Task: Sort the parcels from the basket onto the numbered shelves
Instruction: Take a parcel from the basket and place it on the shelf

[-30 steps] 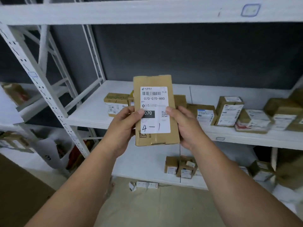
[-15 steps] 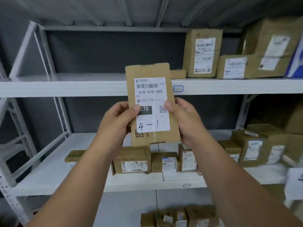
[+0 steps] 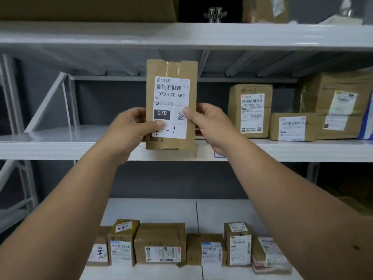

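Observation:
A flat brown cardboard parcel (image 3: pixel 171 73) stands upright between my hands, its white label reading 070-070-A80 with a handwritten 4-1. My left hand (image 3: pixel 131 128) grips its left edge, thumb across the lower label. My right hand (image 3: pixel 207 124) grips its right edge, thumb on the label by the QR code. The parcel's bottom sits at the front lip of the white middle shelf (image 3: pixel 60 150). To the right on that shelf stands a brown box (image 3: pixel 250 112) marked 4-1, with a smaller labelled box (image 3: pixel 292 127) beside it.
A large taped parcel (image 3: pixel 339 106) fills the shelf's far right. The shelf's left half (image 3: pixel 66 134) is bare. The lower shelf (image 3: pixel 149 211) carries a row of several small labelled boxes (image 3: pixel 159 245). The top shelf (image 3: pixel 181 35) holds large cartons. White uprights (image 3: pixel 12 93) stand at left.
My view has tilted up from the lower shelves to the upper ones. Both hands have raised the parcel to the middle shelf's front edge, and my left thumb has slid down over the handwritten mark.

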